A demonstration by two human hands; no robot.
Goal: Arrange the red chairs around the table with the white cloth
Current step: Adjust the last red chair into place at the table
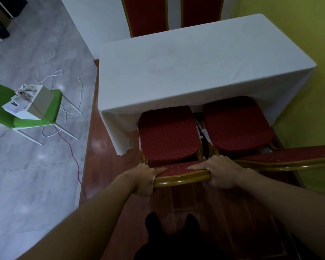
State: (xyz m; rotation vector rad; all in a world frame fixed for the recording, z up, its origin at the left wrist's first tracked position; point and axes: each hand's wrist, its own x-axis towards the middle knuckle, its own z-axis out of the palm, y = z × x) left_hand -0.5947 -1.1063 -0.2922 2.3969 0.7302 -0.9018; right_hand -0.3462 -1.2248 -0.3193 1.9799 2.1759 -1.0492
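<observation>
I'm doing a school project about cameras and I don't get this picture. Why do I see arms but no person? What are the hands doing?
The camera sits on a person's head and looks down, so you see only their arms, hands and dark feet, as if through their eyes. There is just this one picture.

The left hand and the right hand both grip the top of the backrest of a red chair. Its seat is partly tucked under the table with the white cloth. A second red chair stands right beside it, and two more red chair backs show on the far side.

Off to the left, on the grey floor, a green chair holds a white box and papers, with cables lying around it.
</observation>
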